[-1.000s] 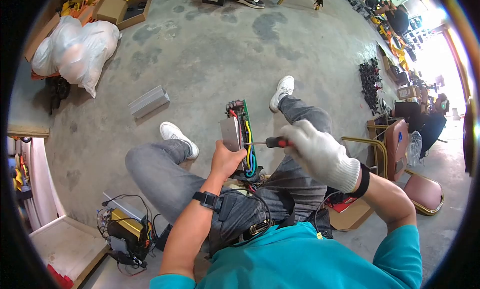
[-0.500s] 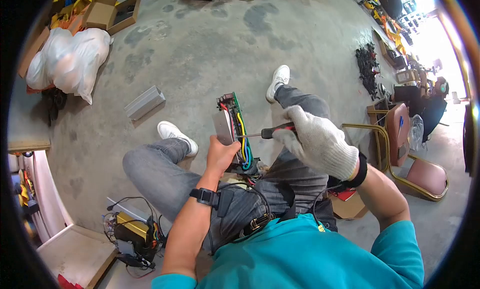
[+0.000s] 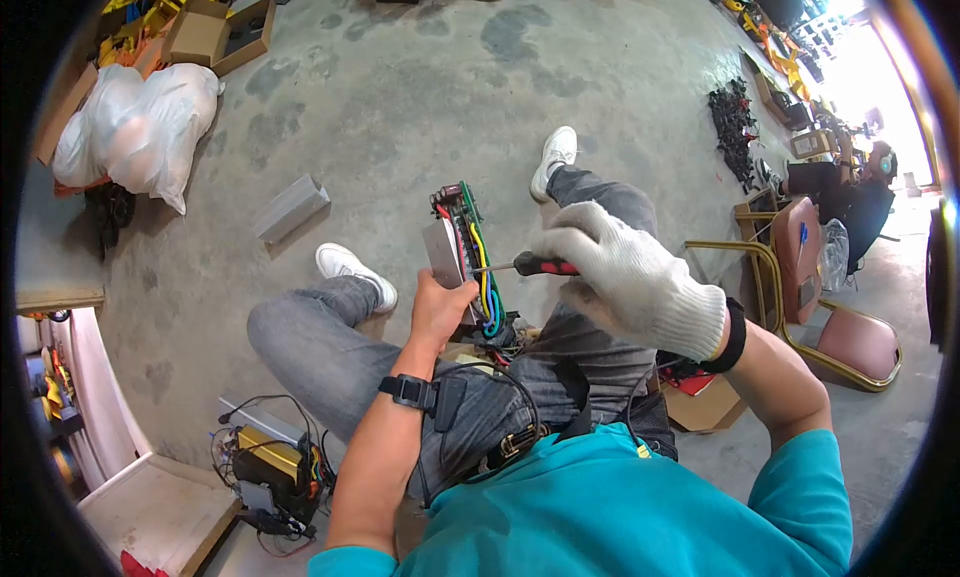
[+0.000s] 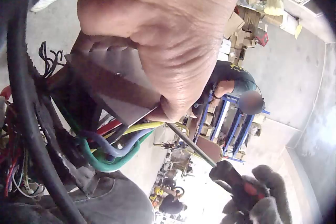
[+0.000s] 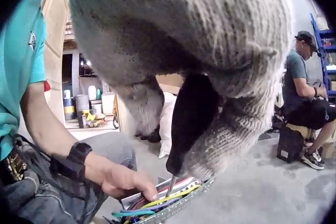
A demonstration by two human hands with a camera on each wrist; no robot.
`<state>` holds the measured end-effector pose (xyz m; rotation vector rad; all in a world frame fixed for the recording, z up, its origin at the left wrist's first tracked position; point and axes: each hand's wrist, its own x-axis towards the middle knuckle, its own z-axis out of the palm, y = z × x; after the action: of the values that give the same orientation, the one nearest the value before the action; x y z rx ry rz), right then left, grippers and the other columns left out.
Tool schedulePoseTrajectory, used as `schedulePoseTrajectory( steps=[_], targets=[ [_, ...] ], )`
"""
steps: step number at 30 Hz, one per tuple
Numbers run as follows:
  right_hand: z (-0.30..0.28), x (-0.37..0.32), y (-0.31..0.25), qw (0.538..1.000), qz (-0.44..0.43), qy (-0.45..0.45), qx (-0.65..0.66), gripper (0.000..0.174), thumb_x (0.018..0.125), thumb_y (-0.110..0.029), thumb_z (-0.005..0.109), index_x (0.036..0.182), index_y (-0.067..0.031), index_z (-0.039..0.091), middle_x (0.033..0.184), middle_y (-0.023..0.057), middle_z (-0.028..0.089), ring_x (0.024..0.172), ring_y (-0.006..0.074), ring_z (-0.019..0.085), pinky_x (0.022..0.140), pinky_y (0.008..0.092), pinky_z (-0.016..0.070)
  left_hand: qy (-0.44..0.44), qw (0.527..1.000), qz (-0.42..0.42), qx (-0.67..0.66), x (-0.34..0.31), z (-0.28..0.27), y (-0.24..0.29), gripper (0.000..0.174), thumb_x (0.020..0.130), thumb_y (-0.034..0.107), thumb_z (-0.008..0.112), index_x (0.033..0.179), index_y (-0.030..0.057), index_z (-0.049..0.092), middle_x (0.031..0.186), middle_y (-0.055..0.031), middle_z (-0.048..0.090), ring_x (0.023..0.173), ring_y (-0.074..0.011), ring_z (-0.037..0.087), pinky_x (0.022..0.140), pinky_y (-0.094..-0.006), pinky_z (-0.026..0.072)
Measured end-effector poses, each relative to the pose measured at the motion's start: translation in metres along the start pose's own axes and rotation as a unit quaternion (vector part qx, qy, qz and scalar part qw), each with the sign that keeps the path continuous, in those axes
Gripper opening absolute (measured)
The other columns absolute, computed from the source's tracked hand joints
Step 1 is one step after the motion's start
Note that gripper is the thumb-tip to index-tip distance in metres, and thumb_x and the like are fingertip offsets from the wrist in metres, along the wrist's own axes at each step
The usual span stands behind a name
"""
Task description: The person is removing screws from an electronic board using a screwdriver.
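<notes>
Between the person's knees is a long circuit board assembly (image 3: 466, 195) with a grey metal plate (image 3: 440, 253) along its left side. Yellow, blue and teal wires (image 3: 492, 327) run along the board and loop at its near end. The bare left hand (image 3: 438, 312) grips the plate and assembly, thumb on the near side. In a white knit glove, the right hand (image 3: 640, 282) holds a black and red screwdriver (image 3: 545, 265) by its handle. The screwdriver's shaft (image 4: 191, 142) points into the assembly beside the left thumb, its tip hidden among the wires and plate.
A grey metal housing (image 3: 292, 209) lies on the floor ahead to the left. A wired gold and black unit (image 3: 272, 459) sits near the left elbow, and a pink chair (image 3: 850, 345) stands at the right. White bags (image 3: 140, 127) rest farther left. Another person (image 5: 304, 85) sits across the room.
The head view has shifted slightly, and the assembly with the left hand sits a little farther left in it. The gloved fingers have shifted on the screwdriver's handle, whose red part now shows more.
</notes>
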<state>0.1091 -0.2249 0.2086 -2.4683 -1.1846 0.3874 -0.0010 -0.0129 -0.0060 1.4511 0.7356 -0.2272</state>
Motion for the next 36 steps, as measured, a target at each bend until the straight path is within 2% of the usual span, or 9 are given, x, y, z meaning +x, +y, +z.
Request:
schedulePoseTrajectory(
  steps=[4, 5, 10, 13, 18, 20, 25, 28, 36],
  targets=[
    [0.005, 0.003, 0.005, 0.995, -0.092, -0.032, -0.032, 0.032, 0.1, -0.018, 0.072, 0.13, -0.013, 0.061, 0.123, 0.0206, 0.062, 0.087, 0.0412, 0.074, 0.078, 0.0525, 0.0608, -0.003, 1.0, -0.006, 0.007, 0.007, 0.001, -0.008, 0.069, 0.083, 0.024, 0.083, 0.131, -0.0136, 0.05, 0.12, -0.0212, 0.071, 0.105, -0.0255, 0.072, 0.092, -0.0374, 0.0576],
    [0.006, -0.001, -0.003, 0.999, 0.028, -0.042, 0.004, 0.033, 0.099, -0.019, 0.074, 0.128, -0.0122, 0.061, 0.123, 0.0206, 0.062, 0.086, 0.0394, 0.074, 0.077, 0.0519, 0.0605, 0.002, 1.0, 0.005, 0.005, 0.007, 0.001, -0.01, 0.068, 0.083, 0.024, 0.083, 0.131, -0.0132, 0.051, 0.12, -0.021, 0.071, 0.105, -0.0251, 0.072, 0.092, -0.0373, 0.0574],
    [0.005, 0.003, -0.002, 0.992, 0.116, -0.037, 0.023, 0.033, 0.098, -0.018, 0.074, 0.127, -0.0106, 0.062, 0.126, 0.0204, 0.062, 0.092, 0.0395, 0.074, 0.082, 0.0497, 0.0601, 0.004, 1.0, -0.004, 0.025, 0.002, -0.001, 0.0, 0.067, 0.083, 0.023, 0.083, 0.13, -0.0124, 0.051, 0.119, -0.0201, 0.071, 0.105, -0.0245, 0.071, 0.093, -0.037, 0.0568],
    [-0.004, 0.004, 0.002, 0.997, -0.052, -0.056, 0.02, 0.045, 0.09, -0.005, 0.074, 0.133, -0.0109, 0.06, 0.132, 0.016, 0.06, 0.121, 0.039, 0.065, 0.098, 0.0491, 0.0579, 0.007, 0.999, -0.02, 0.03, -0.002, -0.001, 0.004, 0.066, 0.084, 0.021, 0.082, 0.131, -0.0123, 0.051, 0.119, -0.0189, 0.071, 0.104, -0.0239, 0.071, 0.092, -0.0364, 0.0568],
    [0.008, 0.0, 0.002, 0.991, -0.099, -0.065, -0.061, 0.042, 0.093, -0.008, 0.073, 0.133, -0.0107, 0.06, 0.126, 0.0175, 0.062, 0.113, 0.0396, 0.068, 0.092, 0.0497, 0.0599, -0.004, 1.0, 0.008, -0.001, -0.004, -0.001, 0.005, 0.064, 0.084, 0.018, 0.082, 0.131, -0.012, 0.051, 0.118, -0.0179, 0.07, 0.104, -0.0218, 0.07, 0.091, -0.0351, 0.0571],
    [0.014, -0.003, -0.004, 0.993, 0.109, -0.037, 0.002, 0.04, 0.096, -0.015, 0.075, 0.132, -0.0103, 0.059, 0.115, 0.0207, 0.065, 0.097, 0.0397, 0.073, 0.08, 0.05, 0.0608, -0.016, 1.0, 0.016, -0.011, 0.003, -0.003, -0.013, 0.064, 0.084, 0.018, 0.082, 0.131, -0.0119, 0.051, 0.118, -0.0181, 0.07, 0.103, -0.0216, 0.07, 0.091, -0.035, 0.0572],
    [0.0, 0.002, -0.012, 0.997, 0.079, -0.021, -0.002, 0.035, 0.1, -0.02, 0.071, 0.13, -0.01, 0.059, 0.112, 0.0211, 0.064, 0.091, 0.0398, 0.074, 0.077, 0.0506, 0.0606, -0.017, 0.999, 0.011, -0.047, 0.005, 0.0, -0.013, 0.063, 0.084, 0.018, 0.082, 0.13, -0.0117, 0.051, 0.117, -0.0187, 0.071, 0.101, -0.0214, 0.071, 0.09, -0.035, 0.0575],
    [0.001, 0.004, 0.0, 0.99, -0.131, -0.023, -0.049, 0.032, 0.101, -0.018, 0.068, 0.13, -0.011, 0.059, 0.118, 0.0196, 0.063, 0.095, 0.039, 0.074, 0.082, 0.0507, 0.0611, -0.001, 1.0, 0.007, -0.009, 0.006, -0.001, -0.016, 0.063, 0.084, 0.018, 0.082, 0.13, -0.0116, 0.051, 0.117, -0.019, 0.071, 0.101, -0.0217, 0.071, 0.089, -0.035, 0.0578],
    [-0.004, 0.006, -0.017, 0.974, 0.178, -0.128, -0.058, 0.032, 0.101, -0.025, 0.07, 0.128, -0.0118, 0.061, 0.124, 0.0204, 0.062, 0.095, 0.036, 0.074, 0.081, 0.049, 0.0618, -0.01, 0.999, 0.018, -0.035, 0.001, -0.002, -0.008, 0.062, 0.085, 0.016, 0.081, 0.129, -0.0135, 0.05, 0.116, -0.0179, 0.07, 0.099, -0.0215, 0.07, 0.087, -0.0348, 0.0578]
  ],
)
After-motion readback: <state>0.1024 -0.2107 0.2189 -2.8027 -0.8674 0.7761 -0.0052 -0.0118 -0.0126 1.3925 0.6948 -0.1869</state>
